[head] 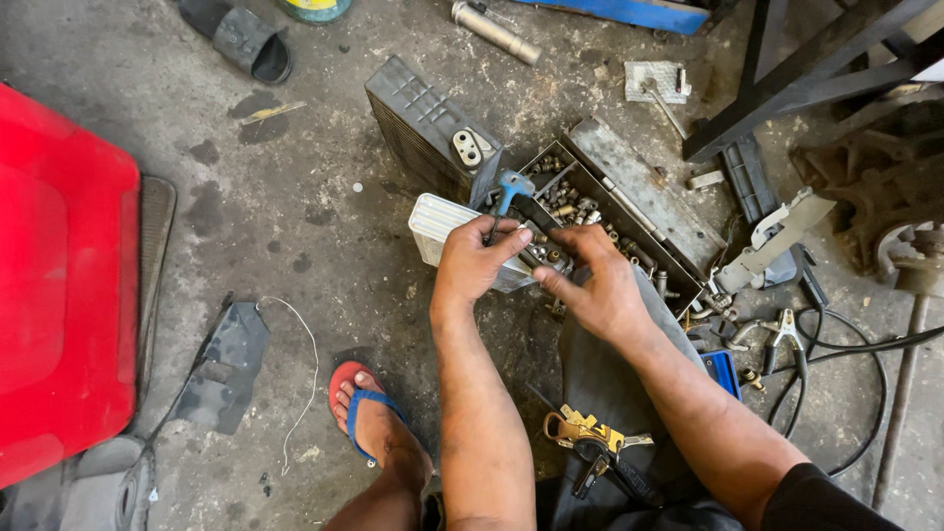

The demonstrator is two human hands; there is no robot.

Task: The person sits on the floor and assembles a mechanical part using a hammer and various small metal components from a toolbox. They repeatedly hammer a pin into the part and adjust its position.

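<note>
Your left hand (pixel 477 261) and right hand (pixel 595 285) both pinch a small grey metal fitting (pixel 544 254) between them, over the white finned rectangular coil (pixel 433 224); its long axis appears to run from 10 to 4 o'clock. At 1 o'clock lies the open metal tray of brass fittings (pixel 629 211); at 11 o'clock, the blue-handled tool (pixel 511 185).

A single head-worn camera is looking steeply down from above, facing forward over the person's forearms. It is framing the hands at close range near centre, with the concrete floor (pixel 295 226) filling the surroundings.
</note>
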